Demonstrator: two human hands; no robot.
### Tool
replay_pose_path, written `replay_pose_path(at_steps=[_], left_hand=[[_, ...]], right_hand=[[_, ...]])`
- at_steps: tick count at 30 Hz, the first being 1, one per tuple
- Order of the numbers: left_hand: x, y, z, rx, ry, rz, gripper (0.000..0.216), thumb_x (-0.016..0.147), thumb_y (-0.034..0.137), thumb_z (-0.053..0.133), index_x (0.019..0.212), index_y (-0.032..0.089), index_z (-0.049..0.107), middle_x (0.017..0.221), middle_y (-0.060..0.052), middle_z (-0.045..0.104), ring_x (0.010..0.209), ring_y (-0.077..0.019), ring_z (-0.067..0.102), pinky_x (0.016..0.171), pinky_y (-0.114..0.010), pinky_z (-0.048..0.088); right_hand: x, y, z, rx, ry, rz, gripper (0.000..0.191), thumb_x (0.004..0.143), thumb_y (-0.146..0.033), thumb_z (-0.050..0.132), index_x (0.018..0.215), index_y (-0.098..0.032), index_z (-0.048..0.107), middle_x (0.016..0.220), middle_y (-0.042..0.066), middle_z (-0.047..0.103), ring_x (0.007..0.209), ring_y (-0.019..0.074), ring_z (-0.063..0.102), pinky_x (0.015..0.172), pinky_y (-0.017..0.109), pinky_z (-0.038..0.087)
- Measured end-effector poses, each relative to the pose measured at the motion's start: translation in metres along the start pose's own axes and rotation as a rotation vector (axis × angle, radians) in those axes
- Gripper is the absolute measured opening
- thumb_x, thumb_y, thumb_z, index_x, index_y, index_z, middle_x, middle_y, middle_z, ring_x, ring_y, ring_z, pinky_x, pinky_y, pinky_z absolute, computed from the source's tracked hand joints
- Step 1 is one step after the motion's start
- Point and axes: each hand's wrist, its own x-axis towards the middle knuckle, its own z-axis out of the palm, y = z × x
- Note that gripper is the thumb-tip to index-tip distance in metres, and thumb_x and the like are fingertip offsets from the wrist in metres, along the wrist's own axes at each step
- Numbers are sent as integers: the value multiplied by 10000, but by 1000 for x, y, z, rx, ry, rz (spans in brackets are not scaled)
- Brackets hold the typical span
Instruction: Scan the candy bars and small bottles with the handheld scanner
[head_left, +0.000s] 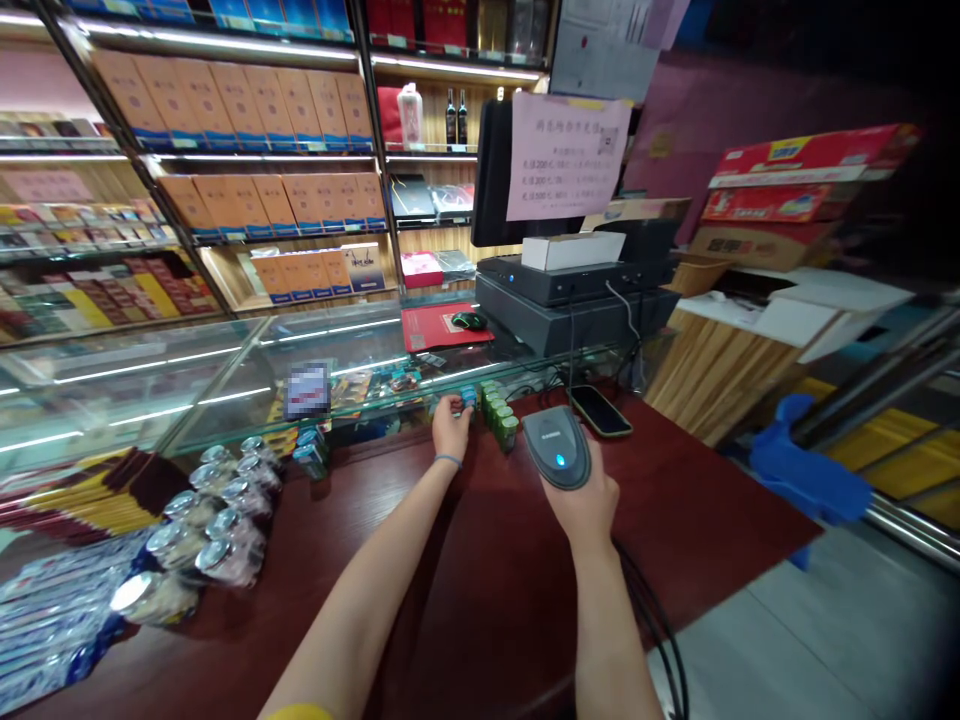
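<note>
My right hand [592, 495] is closed round the handle of a grey barcode scanner [556, 445], whose blue light is on. Further forward, my left hand [451, 428] pinches a small blue-topped container [469, 394] near the glass edge. Just right of it stands a row of several small green containers [496, 410]. A black phone [601, 410] lies flat beyond the scanner. Two or so blue-green containers [310, 452] stand apart to the left. My fingers partly hide the container in my left hand.
Several silver-lidded jars [225, 550] and blue packets [67, 610] cover the left of the brown counter [495, 600]. A glass case [187, 390] borders its far side. A monitor [495, 170] and mouse [469, 320] stand behind. The black cable [660, 610] hangs at right.
</note>
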Motion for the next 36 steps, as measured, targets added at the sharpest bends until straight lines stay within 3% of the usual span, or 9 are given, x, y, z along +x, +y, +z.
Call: replay_pose_path(at_steps=[4,8,16,21,24,29,33,36], left_hand=[[-4,6,-8,1,13,-17,307,710,180,751,974,179,594,931,-52,618,861,-195,613,864,-362,474],[-19,23,-36,-43,8,-46,381,747,194,729,1098,184,581,939,-52,622,860,-189,629,863,-361,493],[-56,59,-144,66,153,92,281,850,310,651,1114,215,639,981,-63,653,912,-188,631,861,-333,504],[-72,60,-210,168,278,156,308,871,339,631,1157,225,632,1082,-87,635,993,-210,614,853,-333,511],[-79,57,-239,296,303,211,366,875,294,622,1232,225,589,1183,-105,594,1116,-235,566,943,-374,489],[-78,46,-263,474,274,223,585,843,202,625,1402,232,453,1395,-129,451,1351,-275,398,1151,-468,321],[-70,31,-268,483,210,154,748,824,169,621,1501,240,311,1538,-133,311,1458,-301,253,1189,-494,256],[-66,21,-269,456,162,113,758,825,165,614,1510,246,301,1559,-132,307,1473,-315,228,1188,-510,255]], right_hand=[[0,-2,2,-2,-8,-25,366,786,-415,616,1083,-205,573,656,66,686,512,251,629,496,306,410],[-2,-4,5,6,-22,-48,354,785,-412,617,1069,-204,585,654,60,683,511,242,623,499,299,399],[-12,-23,7,197,-57,-11,398,768,-453,634,1065,-194,584,732,79,697,588,245,647,549,305,444],[-22,-41,12,238,-131,-130,337,749,-436,642,986,-204,584,677,61,678,580,243,647,538,297,432],[-31,-53,17,275,-188,-235,333,760,-424,626,1003,-202,580,662,50,677,579,244,659,545,293,438],[-48,-75,25,326,-287,-388,342,761,-367,595,1057,-198,575,675,36,694,599,242,684,550,283,447],[-57,-89,28,367,-352,-499,308,758,-302,562,1051,-205,562,659,14,688,585,223,682,545,270,444],[-60,-92,30,373,-391,-570,273,767,-272,552,1033,-209,558,678,6,690,588,209,684,550,260,440]])
